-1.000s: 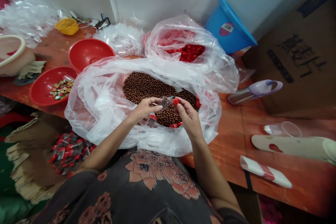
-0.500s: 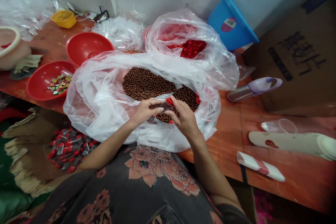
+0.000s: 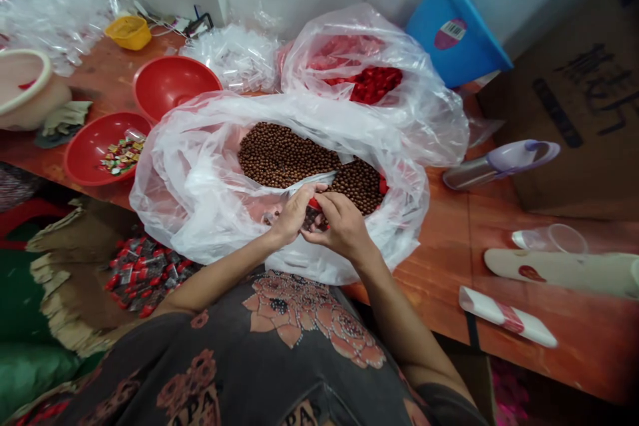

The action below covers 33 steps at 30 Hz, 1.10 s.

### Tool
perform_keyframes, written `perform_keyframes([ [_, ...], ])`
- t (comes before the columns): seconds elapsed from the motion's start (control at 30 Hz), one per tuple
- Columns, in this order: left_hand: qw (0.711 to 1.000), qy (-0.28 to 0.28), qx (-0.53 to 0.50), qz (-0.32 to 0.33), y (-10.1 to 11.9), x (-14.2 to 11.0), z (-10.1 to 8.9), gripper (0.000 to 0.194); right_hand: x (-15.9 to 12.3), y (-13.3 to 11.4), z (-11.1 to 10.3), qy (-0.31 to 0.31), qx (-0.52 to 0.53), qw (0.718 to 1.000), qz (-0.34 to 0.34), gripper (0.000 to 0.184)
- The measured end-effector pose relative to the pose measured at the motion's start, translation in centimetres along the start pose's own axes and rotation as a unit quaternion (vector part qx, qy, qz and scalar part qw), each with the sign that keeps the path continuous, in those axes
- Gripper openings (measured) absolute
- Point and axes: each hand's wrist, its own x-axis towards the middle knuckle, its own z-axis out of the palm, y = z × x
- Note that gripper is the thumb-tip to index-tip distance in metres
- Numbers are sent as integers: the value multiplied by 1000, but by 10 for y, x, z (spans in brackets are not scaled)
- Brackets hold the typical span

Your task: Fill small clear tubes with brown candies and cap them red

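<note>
Both hands meet over the near side of a big clear plastic bag, opened wide around a mass of small round brown balls. Between them is a small clear bottle with dark balls inside and a red cap. My left hand is closed around the bottle from the left. From the other side, the fingers of my right hand close on it at the cap and body. Fingers hide much of the bottle, so how far the cap is seated cannot be seen.
Behind lies a bag of red caps beside a blue bucket. Red bowls stand at left, one with wrapped sweets. Red-capped bottles fill a carton below. Right are a flask and a cardboard box.
The hands have drawn closer together, and my right hand's fingers have curled further around the cap and bottle. My left hand has turned more upright. The whole view has shifted slightly.
</note>
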Motion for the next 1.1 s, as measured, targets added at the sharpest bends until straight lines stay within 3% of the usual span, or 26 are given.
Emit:
perform_keyframes([
  [0.17,999,-19,-24,29,-6,0,-2,45,2,3,-11,-40,26,999,-6,55],
  [0.23,998,-24,-53,16,-3,1,-3,46,2,5,-15,-68,82,993,44,58],
  [0.3,997,-18,-80,4,4,2,-4,48,2,6,-16,-65,165,974,137,59],
  [0.37,996,-17,-90,-8,11,2,-6,53,0,7,-15,-28,265,928,262,45],
  [0.43,996,-27,-79,-22,15,1,-8,62,-1,6,-11,19,355,859,367,30],
  [0.5,997,-42,-53,-35,15,0,-10,70,-2,2,-8,74,410,806,419,25],
  [0.53,997,-45,-40,-40,14,0,-10,74,-2,0,-6,102,420,795,425,27],
  [0.57,997,-47,-29,-46,13,-1,-10,76,-1,-2,-5,126,419,796,420,29],
  [0.63,997,-49,-10,-59,9,-1,-8,80,-1,-5,-4,130,377,832,387,35],
  [0.73,998,-49,0,-50,4,0,-6,81,-3,-8,-4,46,248,928,275,48],
  [0.8,998,-41,-4,-44,3,1,-6,80,-5,-10,-2,-3,168,968,188,65],
  [0.9,998,-22,-5,-60,4,2,-7,73,-7,-13,3,-25,92,987,125,82],
  [1.1,997,-33,-29,-64,-4,1,-9,50,-6,-10,5,-38,36,996,78,72],
])
